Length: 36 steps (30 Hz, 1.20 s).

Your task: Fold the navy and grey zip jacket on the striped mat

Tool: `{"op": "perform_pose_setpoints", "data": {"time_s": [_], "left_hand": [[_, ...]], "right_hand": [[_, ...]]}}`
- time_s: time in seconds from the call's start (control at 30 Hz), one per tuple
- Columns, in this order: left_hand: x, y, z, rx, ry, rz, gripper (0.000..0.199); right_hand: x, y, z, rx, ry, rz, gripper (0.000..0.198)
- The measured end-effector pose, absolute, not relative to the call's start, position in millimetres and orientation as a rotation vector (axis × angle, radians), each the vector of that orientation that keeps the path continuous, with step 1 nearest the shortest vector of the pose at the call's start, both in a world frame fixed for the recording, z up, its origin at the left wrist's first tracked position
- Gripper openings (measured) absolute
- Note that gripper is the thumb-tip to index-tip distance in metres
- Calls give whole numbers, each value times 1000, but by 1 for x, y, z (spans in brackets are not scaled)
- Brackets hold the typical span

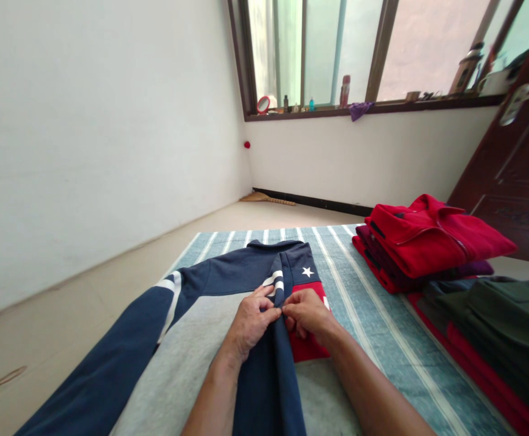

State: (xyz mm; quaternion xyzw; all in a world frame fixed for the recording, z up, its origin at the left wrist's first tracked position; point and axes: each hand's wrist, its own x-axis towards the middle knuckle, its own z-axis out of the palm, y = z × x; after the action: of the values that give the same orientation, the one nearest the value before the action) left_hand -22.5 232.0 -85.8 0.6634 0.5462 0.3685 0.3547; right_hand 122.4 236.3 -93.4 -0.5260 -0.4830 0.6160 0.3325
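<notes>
A navy, grey and red jacket [186, 336] with white stripes and a white star lies spread on the striped cloth. One of its sleeves stretches out to the lower left; the other is laid lengthwise over the body. At the middle, my left hand [250, 318] pinches the navy fabric of that folded sleeve, just below its white stripes. My right hand [307, 312] closes on the same edge from the other side, above the red panel. The fingertips of both hands nearly meet there.
Folded red clothes [437, 233] are stacked on the right, with a dark green folded pile [505, 315] nearer. Blue striped cloth [350, 284] covers the surface. Behind are a windowsill [382, 109] with small items, a broom [268, 198] on the floor and a brown door [514, 175].
</notes>
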Motion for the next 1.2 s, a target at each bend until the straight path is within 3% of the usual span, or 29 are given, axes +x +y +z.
{"op": "perform_pose_setpoints", "data": {"time_s": [0.53,0.87,1.2], "left_hand": [[-29,228,-77,1535,1258,1000,14],[-30,229,-77,1545,1253,989,13],[-27,229,-79,1566,1271,995,17]], "right_hand": [[117,234,-89,-1386,-1272,1516,16],[120,230,-84,-1316,-1394,1634,24],[115,232,-90,-1421,-1397,1507,22]]}}
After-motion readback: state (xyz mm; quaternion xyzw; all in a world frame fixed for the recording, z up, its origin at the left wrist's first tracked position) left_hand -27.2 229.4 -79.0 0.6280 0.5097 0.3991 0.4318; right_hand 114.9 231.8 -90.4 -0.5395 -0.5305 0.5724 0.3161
